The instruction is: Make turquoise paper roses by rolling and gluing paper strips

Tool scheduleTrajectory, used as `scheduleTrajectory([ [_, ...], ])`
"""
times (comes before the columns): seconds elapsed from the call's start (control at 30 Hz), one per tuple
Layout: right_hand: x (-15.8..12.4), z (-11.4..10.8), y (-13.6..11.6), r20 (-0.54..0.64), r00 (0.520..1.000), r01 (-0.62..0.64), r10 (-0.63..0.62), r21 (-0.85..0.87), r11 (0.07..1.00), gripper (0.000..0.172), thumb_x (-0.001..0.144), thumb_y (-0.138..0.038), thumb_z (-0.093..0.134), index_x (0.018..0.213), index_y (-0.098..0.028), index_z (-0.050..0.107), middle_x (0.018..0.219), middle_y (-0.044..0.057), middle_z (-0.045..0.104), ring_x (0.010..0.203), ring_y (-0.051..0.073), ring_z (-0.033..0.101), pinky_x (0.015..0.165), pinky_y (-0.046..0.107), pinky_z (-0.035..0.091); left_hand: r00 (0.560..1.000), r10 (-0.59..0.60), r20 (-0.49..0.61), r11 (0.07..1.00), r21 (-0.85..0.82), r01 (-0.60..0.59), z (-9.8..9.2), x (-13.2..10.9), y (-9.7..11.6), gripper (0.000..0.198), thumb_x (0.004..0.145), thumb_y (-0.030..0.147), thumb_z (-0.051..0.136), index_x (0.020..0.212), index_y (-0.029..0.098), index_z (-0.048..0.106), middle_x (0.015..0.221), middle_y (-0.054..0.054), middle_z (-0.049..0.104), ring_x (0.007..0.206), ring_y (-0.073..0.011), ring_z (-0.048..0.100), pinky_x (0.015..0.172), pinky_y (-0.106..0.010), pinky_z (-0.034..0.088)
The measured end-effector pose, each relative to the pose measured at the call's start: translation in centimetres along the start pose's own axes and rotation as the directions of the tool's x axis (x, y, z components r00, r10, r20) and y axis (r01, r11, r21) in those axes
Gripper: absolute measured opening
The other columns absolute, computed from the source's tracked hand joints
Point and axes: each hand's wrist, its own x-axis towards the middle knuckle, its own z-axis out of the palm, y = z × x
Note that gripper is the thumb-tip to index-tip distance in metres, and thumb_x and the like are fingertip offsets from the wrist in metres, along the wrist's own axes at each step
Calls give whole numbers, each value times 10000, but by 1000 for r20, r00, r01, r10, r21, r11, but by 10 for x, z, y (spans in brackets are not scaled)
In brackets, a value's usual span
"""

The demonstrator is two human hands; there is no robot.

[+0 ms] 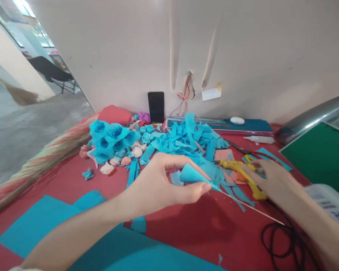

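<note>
Cone (190,174), one, in left hand (158,186); scissors (243,171), one.

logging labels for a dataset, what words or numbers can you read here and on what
Nothing can be read for sure.
Blue print on the white packet at the right edge: too blurred to read.
The white tag on the wall: no legible marks.

A: Left hand (161,184)?
B: Bare forearm in from the table (203,229) near-left corner, hand mid-table; thumb and forefinger pinched together, other fingers curled.
A: Right hand (274,178)?
B: In from near-right edge, palm down, fingers loosely spread, slightly blurred.
</note>
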Motion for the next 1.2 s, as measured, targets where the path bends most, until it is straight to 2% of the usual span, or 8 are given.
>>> scheduleTrajectory([
  [0.13,-29,-47,-48,46,976,190,-214,306,933,399,828,-566,313,812,-336,639,872,-54,679,767,150,650,571,217,538,999,36,34,998,-44,-34,7,-4,3,53,700,145,626,670,171,660,635,-9,665,596,-135,601,555,-240,506],
  [0.2,-45,-59,-67,-66,944,317,-323,454,833,267,833,-464,388,791,-394,643,825,-93,682,717,147,657,588,209,555,997,54,49,997,-60,-51,11,-5,4,92,696,98,621,669,175,664,667,-3,684,623,-137,624,580,-241,525],
  [0.27,-58,-60,-77,-113,942,334,-317,426,840,256,824,-471,400,778,-413,645,754,-64,679,705,195,656,565,273,572,996,69,56,995,-81,-65,14,-6,4,117,691,72,626,666,179,665,674,1,694,634,-139,637,592,-242,543],
  [0.37,-69,-50,-74,-120,966,255,-229,302,918,306,803,-530,366,851,-431,652,693,-4,657,778,268,641,549,364,575,993,105,59,990,-103,-99,18,-7,1,118,690,68,642,685,185,661,705,2,706,653,-143,647,623,-249,560],
  [0.5,-74,-39,-63,-123,969,242,-216,275,930,318,782,-537,365,916,-459,643,666,12,638,806,291,630,551,393,574,989,122,79,989,-93,-114,21,-9,-4,113,704,74,646,709,187,653,744,6,711,680,-138,647,650,-246,559],
  [0.63,-77,-43,-66,-132,956,292,-263,328,898,270,793,-502,397,920,-478,633,696,-7,649,762,280,637,502,372,570,989,113,95,991,-86,-105,23,-9,-6,104,707,73,648,688,175,640,720,10,706,677,-125,638,665,-234,547],
  [0.83,-79,-53,-72,-173,885,458,-432,490,742,125,852,-390,488,897,-473,570,829,-88,658,678,177,640,495,230,564,989,117,95,992,-68,-111,26,-8,-8,93,705,82,653,685,172,641,727,7,708,673,-132,643,678,-250,542],
  [1.2,-82,-51,-73,-123,850,506,-513,468,725,139,879,-311,462,968,-381,543,904,-74,635,718,127,626,588,126,546,988,98,116,993,-78,-90,25,-10,-11,29,705,109,665,687,122,647,683,7,687,646,-92,604,673,-198,515],
])
